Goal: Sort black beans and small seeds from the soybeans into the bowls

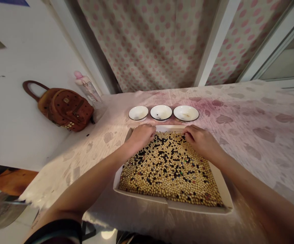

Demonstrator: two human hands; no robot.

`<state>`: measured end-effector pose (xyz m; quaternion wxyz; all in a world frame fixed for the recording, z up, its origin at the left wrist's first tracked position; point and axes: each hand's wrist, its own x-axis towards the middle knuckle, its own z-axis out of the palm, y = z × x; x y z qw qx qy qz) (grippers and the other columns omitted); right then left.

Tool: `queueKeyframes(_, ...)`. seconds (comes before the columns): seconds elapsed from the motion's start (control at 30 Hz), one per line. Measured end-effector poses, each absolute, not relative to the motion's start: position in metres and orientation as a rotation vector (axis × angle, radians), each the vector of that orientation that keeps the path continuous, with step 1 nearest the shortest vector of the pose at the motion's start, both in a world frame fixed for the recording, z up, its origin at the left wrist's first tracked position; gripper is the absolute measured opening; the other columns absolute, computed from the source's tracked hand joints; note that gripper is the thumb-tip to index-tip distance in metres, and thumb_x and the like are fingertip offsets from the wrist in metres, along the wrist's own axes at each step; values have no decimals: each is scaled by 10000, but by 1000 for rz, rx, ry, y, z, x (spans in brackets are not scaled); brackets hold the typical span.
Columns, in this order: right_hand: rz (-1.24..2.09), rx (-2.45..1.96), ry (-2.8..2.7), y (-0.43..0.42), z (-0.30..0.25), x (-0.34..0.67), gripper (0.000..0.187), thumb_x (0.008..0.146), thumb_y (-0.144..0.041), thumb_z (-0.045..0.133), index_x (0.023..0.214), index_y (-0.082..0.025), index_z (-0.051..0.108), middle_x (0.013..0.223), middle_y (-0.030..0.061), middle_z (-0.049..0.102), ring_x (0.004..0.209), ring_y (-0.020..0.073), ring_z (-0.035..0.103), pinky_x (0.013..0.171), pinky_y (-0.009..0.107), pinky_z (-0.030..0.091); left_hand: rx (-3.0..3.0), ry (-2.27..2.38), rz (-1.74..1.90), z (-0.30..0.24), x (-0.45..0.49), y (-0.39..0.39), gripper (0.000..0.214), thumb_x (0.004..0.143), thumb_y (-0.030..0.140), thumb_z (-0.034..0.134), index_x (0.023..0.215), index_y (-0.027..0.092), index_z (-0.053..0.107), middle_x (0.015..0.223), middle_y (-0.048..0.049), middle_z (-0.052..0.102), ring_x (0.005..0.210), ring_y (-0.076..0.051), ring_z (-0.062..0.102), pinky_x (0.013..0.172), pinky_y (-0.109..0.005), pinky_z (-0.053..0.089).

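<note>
Left hand (142, 136) and right hand (202, 142) bare, with both forearms (91, 181) bare as well, long and smooth. At the lower left of the frame, a black sleeve hem (56, 231) curving across the left arm, a dark maroon lining just showing beneath its edge.

Warm, rather dim indoor light throughout, with no single source in view. Washed-out glare along the near left edge of the worktop (60, 179), and a small blown-out white patch on the floor (108, 234) below it. Only soft, weak shadows: faint shading beside the white bowls (161, 113) and tiny dark gaps among the beans (169, 169). Strong wide-angle distortion, with the door frame (218, 40) leaning and the edges stretched. Good sharpness at the centre, slight softness toward the corners; no motion blur.
</note>
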<state>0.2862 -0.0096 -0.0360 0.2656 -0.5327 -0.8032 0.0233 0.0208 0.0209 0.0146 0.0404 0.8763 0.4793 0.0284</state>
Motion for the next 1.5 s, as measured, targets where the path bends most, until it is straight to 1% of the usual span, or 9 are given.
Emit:
queueKeyframes(0.1,88,-1442,-2177,-9,-36,286,178,957,-185,431,896,-202,598,883,85,680,801,235,639,711,347,442,2686,1423,224,14,17,24,138,833,114,576,836,187,693,880,-75,708,818,-206,617,685,-322,417)
queueKeyframes(0.2,89,-1442,-2180,-10,-36,286,183,960,-174,424,896,-199,594,883,82,672,801,231,638,726,347,444,2646,1341,495,18,16,38,132,822,123,586,860,193,691,885,-49,714,812,-179,620,724,-307,437)
queueKeyframes(0.3,83,-1444,-2181,-11,-35,285,186,957,-162,420,894,-198,592,878,77,663,796,229,633,732,347,441,2558,1373,682,23,22,64,101,807,143,617,837,188,702,848,-32,718,778,-159,626,703,-284,436)
queueKeyframes(0.43,90,-1450,-2187,-12,-33,285,185,957,-159,423,886,-198,589,868,70,655,787,223,628,726,341,434,2441,1379,657,20,34,99,149,732,86,658,829,170,733,804,-27,737,757,-160,662,691,-265,459)
queueKeyframes(0.57,88,-1430,-2180,-11,-34,286,180,953,-157,430,880,-203,588,864,65,656,786,218,627,723,333,433,2398,1365,620,12,36,112,165,763,81,659,852,171,765,810,-39,759,766,-166,693,703,-265,492)
queueKeyframes(0.77,74,-1374,-2073,-11,-34,284,154,934,-147,454,892,-201,592,882,65,658,784,215,624,729,334,450,2374,1358,804,17,10,82,171,867,157,641,952,206,782,967,-54,786,854,-176,706,791,-300,533)
queueKeyframes(0.9,29,-1382,-2022,-12,-31,285,171,930,-133,453,898,-199,609,893,69,653,803,218,621,744,341,462,2290,1356,963,14,-15,43,149,922,251,628,961,227,770,928,-25,784,796,-160,695,731,-284,533)
queueKeyframes(1.2,-126,-1391,-2169,-10,-30,296,250,928,-97,451,909,-179,687,925,84,710,905,259,620,850,425,449,2255,1394,1011,-12,-33,13,132,918,204,615,944,218,744,916,-14,775,786,-160,701,732,-286,527)
queueKeyframes(1.5,-83,-1326,-2273,-13,-26,294,298,953,-113,473,955,-212,754,953,54,729,899,244,605,877,418,420,2297,1411,968,-14,-34,11,141,924,208,604,948,222,742,886,-11,754,756,-157,673,702,-285,501)
